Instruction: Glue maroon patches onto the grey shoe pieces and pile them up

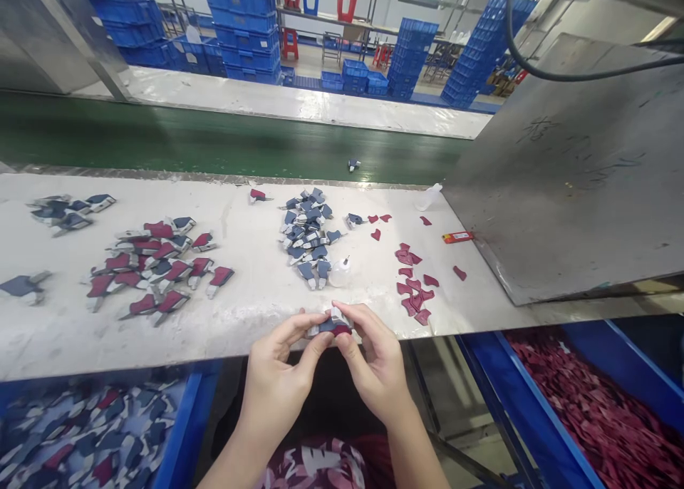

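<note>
Just above the near edge of the white worktable [256, 254], my left hand [283, 368] and my right hand [374, 361] pinch one small blue and white plastic part [328, 325] between them. Dark red shows on its lower side, by my right thumb. Fingers cover much of it. Beyond my hands lies a pile of blue and white parts [307, 225], with a small translucent bottle [340, 271] beside it. Loose dark red pieces [414, 289] are scattered to the right. On the left lies a heap of parts, many with red faces [160, 261].
A green conveyor belt [240, 147] runs behind the table, carrying one small part [353, 165]. A metal panel [577, 168] stands at right. Blue bins below hold mixed parts [80, 439] on the left and red pieces [603, 418] on the right. An orange-red packet [457, 237] lies near the panel.
</note>
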A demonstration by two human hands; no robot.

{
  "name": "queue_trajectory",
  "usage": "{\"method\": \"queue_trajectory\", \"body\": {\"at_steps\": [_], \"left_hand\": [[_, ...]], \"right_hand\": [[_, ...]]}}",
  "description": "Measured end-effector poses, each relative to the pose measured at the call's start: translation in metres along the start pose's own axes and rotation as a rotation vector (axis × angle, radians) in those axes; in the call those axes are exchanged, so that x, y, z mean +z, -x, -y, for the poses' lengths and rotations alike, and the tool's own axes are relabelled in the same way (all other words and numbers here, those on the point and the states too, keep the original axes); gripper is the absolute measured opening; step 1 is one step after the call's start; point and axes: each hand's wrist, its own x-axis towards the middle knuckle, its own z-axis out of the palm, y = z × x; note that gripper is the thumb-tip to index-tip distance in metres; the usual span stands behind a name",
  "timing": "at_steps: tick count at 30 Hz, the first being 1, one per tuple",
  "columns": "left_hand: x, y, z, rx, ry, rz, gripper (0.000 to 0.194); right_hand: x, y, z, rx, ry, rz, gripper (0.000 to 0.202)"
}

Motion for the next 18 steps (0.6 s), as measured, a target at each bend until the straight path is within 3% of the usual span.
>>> {"method": "queue_trajectory", "body": {"at_steps": [5, 12, 18], "left_hand": [[0.0, 0.0, 0.004, 0.05, -0.086, 0.001, 0.016], [0.001, 0.003, 0.01, 0.394, -0.408, -0.076, 0.016], [-0.005, 0.003, 0.017, 0.207, -0.352, 0.0, 0.011]], "right_hand": [[0.008, 0.001, -0.004, 0.018, 0.084, -0.021, 0.022], [0.022, 0.003, -0.008, 0.013, 0.134, -0.075, 0.015], [0.015, -0.002, -0.006, -0.054, 0.222, 0.059, 0.026]]}}
